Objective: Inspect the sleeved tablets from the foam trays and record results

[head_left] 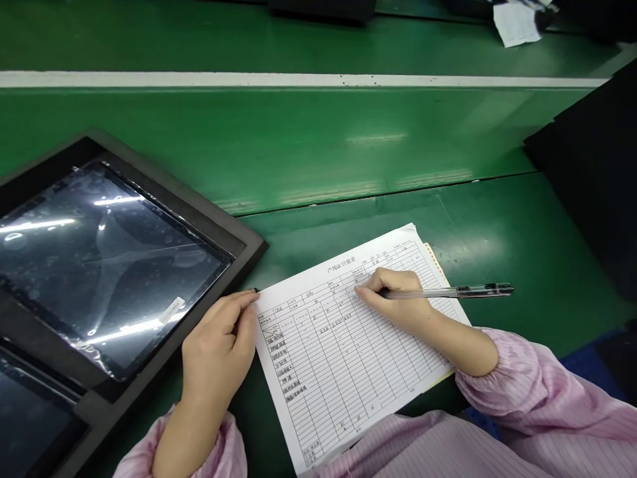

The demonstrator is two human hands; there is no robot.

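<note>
A printed form (318,372) with a grid of rows and some handwritten entries lies slanted on the green table. My right hand (403,299) rests on its upper right part, fingers closed around a pen (458,291). The pen lies almost level, its clear barrel pointing right, and its tip is hidden behind my fingers. At the form's upper left edge is my left hand (219,345), fingers curled together, with a small black bit (256,290) showing at the fingertips. What that bit is cannot be made out.
On the left, a dark foam tray (243,245) holds a glossy screen panel (124,265) in film, with part of another below it. A yellow-edged sheet (434,260) peeks from under the form. A black object (592,146) stands at right; white paper (516,24) lies at the back.
</note>
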